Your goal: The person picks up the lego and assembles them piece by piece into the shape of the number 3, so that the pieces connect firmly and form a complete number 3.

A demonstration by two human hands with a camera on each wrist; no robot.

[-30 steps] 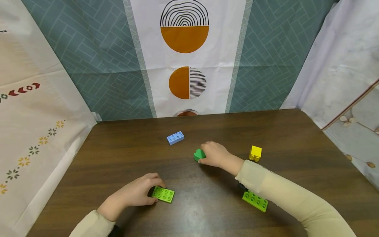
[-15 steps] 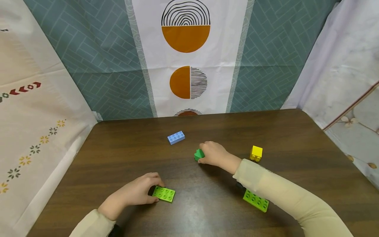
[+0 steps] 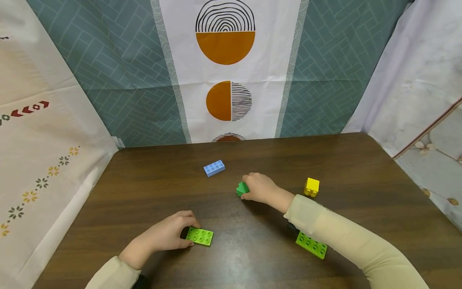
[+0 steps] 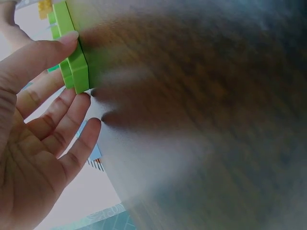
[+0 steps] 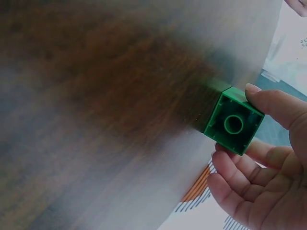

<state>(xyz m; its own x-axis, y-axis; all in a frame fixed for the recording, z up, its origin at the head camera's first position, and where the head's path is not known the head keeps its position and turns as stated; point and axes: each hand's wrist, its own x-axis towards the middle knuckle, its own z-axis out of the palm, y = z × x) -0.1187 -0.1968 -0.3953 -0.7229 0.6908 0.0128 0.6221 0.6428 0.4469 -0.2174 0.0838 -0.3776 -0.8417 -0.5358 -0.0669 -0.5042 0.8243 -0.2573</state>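
Note:
My left hand (image 3: 169,234) pinches the left end of a flat lime green toy brick (image 3: 200,236) on the table, studs facing up. In the left wrist view the thumb lies on one edge of the lime brick (image 4: 72,52), with fingertips at its other side. Farther off, my right hand (image 3: 264,189) grips a small dark green toy brick (image 3: 242,189) between thumb and fingers, low at the table. From the right wrist view, the hollow underside of the green brick (image 5: 233,124) shows, with a round tube inside.
A light blue brick (image 3: 214,168) lies toward the back of the wooden table (image 3: 162,172). Right of the right hand sits a yellow brick (image 3: 311,187) on its side. A second lime brick (image 3: 312,244) is partly under the right forearm. Curtains hang behind and beside the table.

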